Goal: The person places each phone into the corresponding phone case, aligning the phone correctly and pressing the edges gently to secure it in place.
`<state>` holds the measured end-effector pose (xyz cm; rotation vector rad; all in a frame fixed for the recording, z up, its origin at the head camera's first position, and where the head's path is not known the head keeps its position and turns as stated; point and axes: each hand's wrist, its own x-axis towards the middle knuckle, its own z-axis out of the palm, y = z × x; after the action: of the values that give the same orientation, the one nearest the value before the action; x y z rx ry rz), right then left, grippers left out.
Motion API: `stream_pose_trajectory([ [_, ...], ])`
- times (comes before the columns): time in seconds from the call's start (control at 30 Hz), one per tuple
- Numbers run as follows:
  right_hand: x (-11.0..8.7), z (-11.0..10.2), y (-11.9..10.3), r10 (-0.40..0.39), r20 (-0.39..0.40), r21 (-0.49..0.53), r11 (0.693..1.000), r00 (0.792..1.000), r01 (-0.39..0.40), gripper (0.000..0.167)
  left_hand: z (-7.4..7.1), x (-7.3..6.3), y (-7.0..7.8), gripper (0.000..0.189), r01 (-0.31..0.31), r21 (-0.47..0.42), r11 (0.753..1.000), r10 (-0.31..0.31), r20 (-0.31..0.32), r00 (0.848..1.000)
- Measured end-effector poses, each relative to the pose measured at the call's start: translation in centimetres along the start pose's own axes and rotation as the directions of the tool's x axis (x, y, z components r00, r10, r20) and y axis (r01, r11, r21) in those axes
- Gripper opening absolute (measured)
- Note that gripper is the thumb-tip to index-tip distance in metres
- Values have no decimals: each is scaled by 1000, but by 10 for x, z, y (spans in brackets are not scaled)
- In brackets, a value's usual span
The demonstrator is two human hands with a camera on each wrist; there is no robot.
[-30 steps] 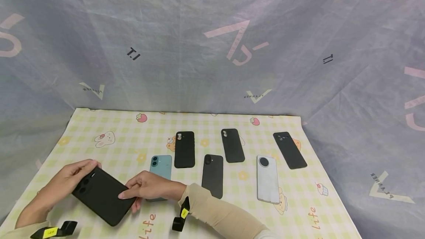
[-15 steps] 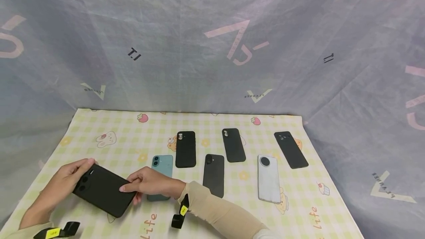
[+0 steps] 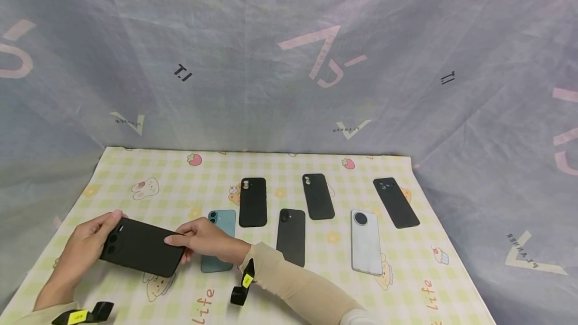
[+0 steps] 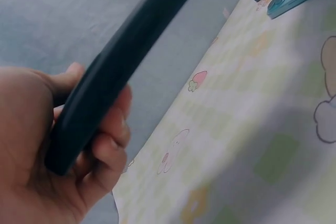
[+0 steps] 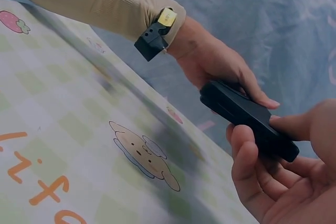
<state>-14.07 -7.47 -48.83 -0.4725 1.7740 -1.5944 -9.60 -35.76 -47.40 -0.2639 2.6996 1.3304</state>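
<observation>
Both hands hold a black-cased phone [image 3: 142, 247] off the table at the left, its back with the camera lenses tilted up toward the head camera. My left hand [image 3: 86, 245] grips the camera end, thumb over the upper edge; in the left wrist view the fingers [image 4: 110, 150] curl round its side. My right hand [image 3: 205, 238] pinches the other end, thumb on the back and fingers beneath. The right wrist view shows the black-cased phone [image 5: 247, 116] edge-on between both hands. Just behind the right hand lies a teal phone [image 3: 218, 262], partly covered by it.
On the checked tablecloth [image 3: 171, 169] lie a dark phone [image 3: 290, 237] and a white phone [image 3: 367, 245]. Behind them are three black phone cases: left [image 3: 253, 204], middle [image 3: 318, 197] and right [image 3: 396, 204]. A grey curtain [image 3: 253, 89] hangs along the table's back and sides.
The black-cased phone has been raised and turned closer to level, its lower right corner swinging up. Both hands have moved slightly up with it. The other phones and cases stay put.
</observation>
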Motion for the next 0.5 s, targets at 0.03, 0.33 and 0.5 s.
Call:
stream_pose_trajectory([
  [0.03,0,0,0,-4,-5,0,1000,1000,4,18,1,0,0,79,-4,0,1000,4,-16,1000],
  [0.33,4,-4,-3,-43,4,-44,998,999,43,24,6,2,0,74,-34,56,998,40,-98,994],
  [0.5,3,-7,-4,-60,35,-68,996,998,62,25,8,1,1,73,-37,68,997,45,-114,992],
])
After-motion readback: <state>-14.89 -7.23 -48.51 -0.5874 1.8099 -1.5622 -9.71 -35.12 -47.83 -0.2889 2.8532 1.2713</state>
